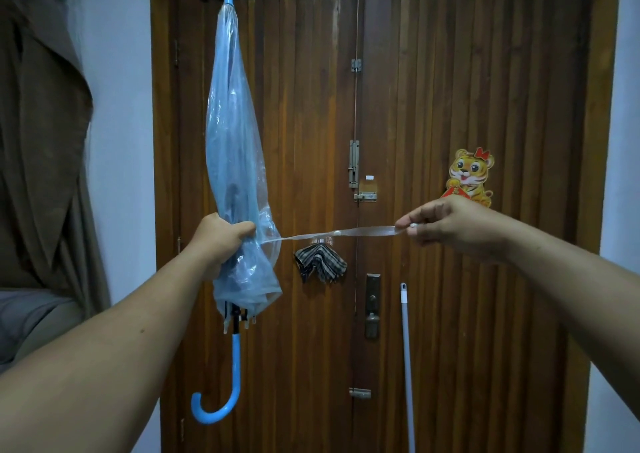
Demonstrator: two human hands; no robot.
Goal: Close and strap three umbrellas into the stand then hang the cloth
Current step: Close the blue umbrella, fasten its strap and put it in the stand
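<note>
Gripping the closed blue umbrella (pixel 239 162) upright at centre left, the left hand (pixel 218 241) faces the right hand (pixel 446 226) pinching its strap (pixel 332 234) taut across a checked cloth (pixel 320 262), seemingly hooked on the wooden door (pixel 467 89), beside a white pole (pixel 407 366).

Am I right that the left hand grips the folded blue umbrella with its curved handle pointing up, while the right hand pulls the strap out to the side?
Not quite. In the head view the umbrella is held with its curved handle pointing down and its tip up. The rest holds: the left hand grips the folded canopy, and the right hand pinches the end of the strap, pulled out sideways.
</note>
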